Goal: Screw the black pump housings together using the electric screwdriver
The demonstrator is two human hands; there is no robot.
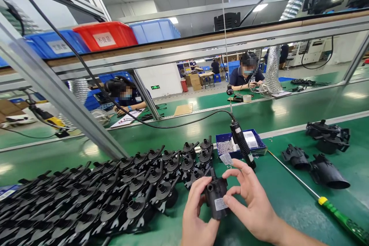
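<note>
In the head view, a small black pump point(216, 196) with a white label point(220, 204) on its side is held up over the green table. My left hand point(197, 209) is closed around the pump's left side and underside. From the right, my right hand point(250, 200) meets the pump, its thumb at the label's edge and its curled fingers near the casing; the outer fingers stand apart. Just behind the hands hangs a black electric screwdriver point(241, 142) on its cable. A blue tray point(261, 147) of small screws and a small clear bag point(226, 159) are close by.
Rows of similar black pumps point(135, 180) cover the table's left. At right lie a green-handled screwdriver point(340, 215) and black fixtures point(328, 171). A metal frame post point(72, 103) rises at left, bins point(105, 36) sit on the shelf, and two people work across the bench.
</note>
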